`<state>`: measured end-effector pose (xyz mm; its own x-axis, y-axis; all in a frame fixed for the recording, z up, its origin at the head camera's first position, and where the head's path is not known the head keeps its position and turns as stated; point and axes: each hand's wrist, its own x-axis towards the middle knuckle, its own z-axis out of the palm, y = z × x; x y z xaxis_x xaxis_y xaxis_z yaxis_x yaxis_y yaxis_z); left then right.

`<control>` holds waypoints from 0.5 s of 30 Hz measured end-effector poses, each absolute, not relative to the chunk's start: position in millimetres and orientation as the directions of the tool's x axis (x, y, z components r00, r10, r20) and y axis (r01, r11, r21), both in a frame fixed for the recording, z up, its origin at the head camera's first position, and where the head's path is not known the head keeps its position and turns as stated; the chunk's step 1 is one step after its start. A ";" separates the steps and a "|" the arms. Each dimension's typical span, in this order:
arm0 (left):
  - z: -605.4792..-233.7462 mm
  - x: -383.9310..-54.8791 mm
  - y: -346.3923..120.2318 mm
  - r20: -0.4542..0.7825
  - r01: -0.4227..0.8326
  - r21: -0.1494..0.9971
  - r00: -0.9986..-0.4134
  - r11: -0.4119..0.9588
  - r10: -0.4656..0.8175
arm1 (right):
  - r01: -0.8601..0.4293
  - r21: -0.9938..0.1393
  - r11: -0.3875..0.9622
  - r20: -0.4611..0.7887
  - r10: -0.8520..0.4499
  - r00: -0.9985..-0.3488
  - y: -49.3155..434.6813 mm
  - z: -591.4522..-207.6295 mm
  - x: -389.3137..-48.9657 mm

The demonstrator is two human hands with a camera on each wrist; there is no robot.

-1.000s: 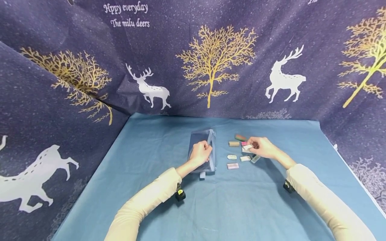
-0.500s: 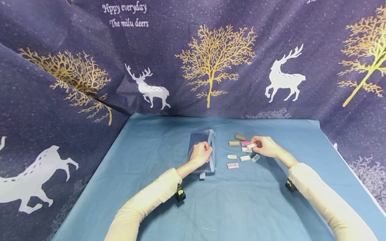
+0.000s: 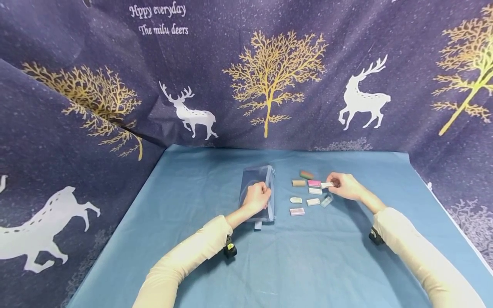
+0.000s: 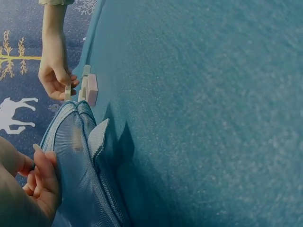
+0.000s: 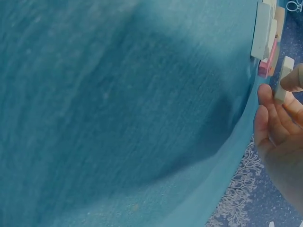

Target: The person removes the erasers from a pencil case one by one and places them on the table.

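A white block eraser (image 3: 327, 185) is pinched between the thumb and fingers of my right hand (image 3: 345, 186), raised at the right end of a loose group of erasers. In the right wrist view the eraser (image 5: 284, 79) stands up from the fingertips. My left hand (image 3: 256, 196) has curled fingers at the zip side of a blue see-through mesh pencil pouch (image 3: 251, 175). Seen from the left wrist, thumb and finger of the left hand (image 4: 42, 184) pinch the edge of the pouch (image 4: 75, 179), which is lifted there.
Right of the pouch lie a pink eraser (image 3: 314, 183), a tan one (image 3: 298, 183), a red-green one (image 3: 307, 175), a pale pink one (image 3: 297, 211) and several whitish ones, including a rounded one (image 3: 296, 200). A blue cloth (image 3: 246, 265) covers the table; a printed curtain (image 3: 246, 77) stands behind.
My right hand has moved a little to the right with the white eraser, uncovering more of the pink eraser and the white one below it. The left hand stays at the pouch.
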<state>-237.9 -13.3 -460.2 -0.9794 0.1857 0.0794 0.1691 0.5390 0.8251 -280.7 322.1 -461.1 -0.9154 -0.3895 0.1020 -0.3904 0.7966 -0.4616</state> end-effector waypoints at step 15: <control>-464.2 -240.3 -10.1 0.078 0.172 0.817 -0.979 0.551 0.190 | -0.341 -0.427 0.837 0.110 -0.326 -0.939 330.3 -466.8 -281.5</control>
